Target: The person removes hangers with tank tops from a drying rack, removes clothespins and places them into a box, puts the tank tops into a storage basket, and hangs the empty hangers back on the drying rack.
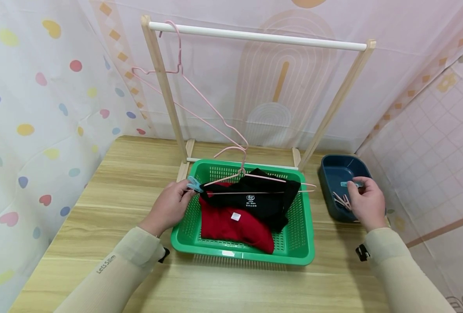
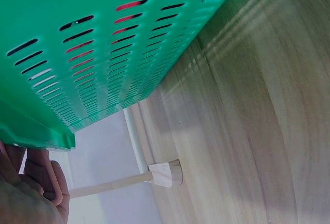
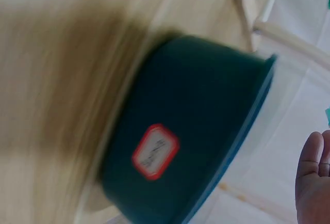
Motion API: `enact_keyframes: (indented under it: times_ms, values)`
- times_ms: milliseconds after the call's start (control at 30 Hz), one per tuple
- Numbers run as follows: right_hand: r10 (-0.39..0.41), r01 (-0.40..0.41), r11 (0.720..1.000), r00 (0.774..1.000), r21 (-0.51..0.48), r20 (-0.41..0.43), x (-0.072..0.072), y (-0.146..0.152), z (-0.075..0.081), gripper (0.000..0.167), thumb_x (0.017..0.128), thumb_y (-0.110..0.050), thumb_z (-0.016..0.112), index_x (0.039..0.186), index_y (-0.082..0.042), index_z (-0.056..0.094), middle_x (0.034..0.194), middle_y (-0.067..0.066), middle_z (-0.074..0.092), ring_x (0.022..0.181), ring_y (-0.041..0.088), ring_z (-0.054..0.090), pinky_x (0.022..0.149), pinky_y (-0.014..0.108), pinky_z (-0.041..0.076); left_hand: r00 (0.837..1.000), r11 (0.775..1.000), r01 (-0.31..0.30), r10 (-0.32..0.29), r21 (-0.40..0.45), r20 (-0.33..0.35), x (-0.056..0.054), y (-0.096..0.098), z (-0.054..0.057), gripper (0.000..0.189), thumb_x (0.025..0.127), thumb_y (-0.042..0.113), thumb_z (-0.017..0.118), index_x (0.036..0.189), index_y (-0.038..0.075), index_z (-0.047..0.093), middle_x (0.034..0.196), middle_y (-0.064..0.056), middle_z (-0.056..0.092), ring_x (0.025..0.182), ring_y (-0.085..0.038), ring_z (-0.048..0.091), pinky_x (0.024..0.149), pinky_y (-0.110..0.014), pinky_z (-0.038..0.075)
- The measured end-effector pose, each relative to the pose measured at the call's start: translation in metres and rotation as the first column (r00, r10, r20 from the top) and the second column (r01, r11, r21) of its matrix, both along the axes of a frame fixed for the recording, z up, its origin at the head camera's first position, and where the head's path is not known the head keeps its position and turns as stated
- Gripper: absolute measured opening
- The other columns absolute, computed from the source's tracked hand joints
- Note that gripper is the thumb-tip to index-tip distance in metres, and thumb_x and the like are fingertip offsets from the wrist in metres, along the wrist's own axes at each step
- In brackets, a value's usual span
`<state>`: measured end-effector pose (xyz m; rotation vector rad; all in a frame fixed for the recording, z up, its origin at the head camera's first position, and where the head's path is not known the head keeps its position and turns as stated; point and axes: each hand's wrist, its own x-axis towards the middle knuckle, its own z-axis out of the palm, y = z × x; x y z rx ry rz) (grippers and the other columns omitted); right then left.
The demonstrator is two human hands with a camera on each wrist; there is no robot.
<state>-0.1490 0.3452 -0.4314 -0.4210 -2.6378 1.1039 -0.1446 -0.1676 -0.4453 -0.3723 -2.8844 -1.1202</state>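
My left hand [image 1: 169, 208] pinches the left end of a pink hanger [image 1: 231, 177] above a green basket [image 1: 243, 256]. A black garment [image 1: 264, 198] with a white printed mark hangs along this hanger. Close to my left fingertips, a light blue clothespin [image 1: 194, 184] grips the garment's left corner. In the left wrist view the rounded hanger end [image 2: 54, 188] shows between my fingers. My right hand [image 1: 369, 204] holds another light blue clothespin [image 1: 345, 184] over a dark blue bin [image 1: 327, 198]. Inside the bin are several pink clothespins [image 1: 342, 201].
A red garment [image 1: 231, 226] with a white tag lies in the basket. Behind stands a wooden rack [image 1: 165, 95] with a white rail [image 1: 255, 35], on which a second pink hanger [image 1: 206, 93] hangs at the left. Patterned curtains [image 1: 67, 104] surround the wooden table [image 1: 110, 182].
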Motion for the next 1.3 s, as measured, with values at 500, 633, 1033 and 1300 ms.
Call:
enact_keyframes:
  times_ms: [500,633,1033,1300]
  values:
    - [-0.03,0.013,0.991,0.992,0.132,0.124,0.001,0.024,-0.019,0.03,0.104,-0.018,0.06,0.118,0.008,0.062,0.109,0.025,0.058,0.094,0.036,0.056,0.069,0.034,0.045,1.0,1.0,0.001,-0.001,0.002,0.008,0.0,0.0,0.001,0.011,0.108,0.015,0.059,0.104,0.01,0.067,0.095,-0.009,0.071,0.098,-0.029,0.054,0.079,-0.039,0.044]
    - [-0.037,0.013,0.987,0.988,0.163,0.147,0.001,0.03,-0.025,0.027,0.102,-0.015,0.061,0.111,0.01,0.063,0.108,0.027,0.056,0.097,0.041,0.055,0.072,0.04,0.045,1.0,1.0,0.0,0.0,-0.001,0.008,0.0,0.0,0.001,0.011,0.108,0.015,0.059,0.104,0.009,0.067,0.095,-0.009,0.071,0.099,-0.029,0.054,0.079,-0.039,0.044]
    - [-0.056,0.017,0.975,0.983,0.221,0.173,0.003,0.039,-0.035,0.031,0.101,-0.016,0.06,0.114,0.011,0.067,0.113,0.034,0.062,0.103,0.05,0.058,0.085,0.06,0.05,1.0,1.0,0.001,-0.001,-0.001,0.006,-0.001,-0.001,0.0,0.011,0.108,0.015,0.059,0.105,0.01,0.067,0.095,-0.008,0.071,0.099,-0.029,0.054,0.079,-0.039,0.044]
    - [-0.08,0.028,0.977,0.967,0.213,0.24,0.004,0.04,-0.038,0.036,0.103,-0.018,0.055,0.12,0.011,0.067,0.121,0.035,0.066,0.108,0.051,0.06,0.087,0.06,0.052,1.0,1.0,0.001,-0.001,-0.012,0.006,0.0,0.0,0.001,0.011,0.108,0.015,0.058,0.103,0.01,0.067,0.091,-0.008,0.068,0.097,-0.028,0.053,0.078,-0.039,0.043]
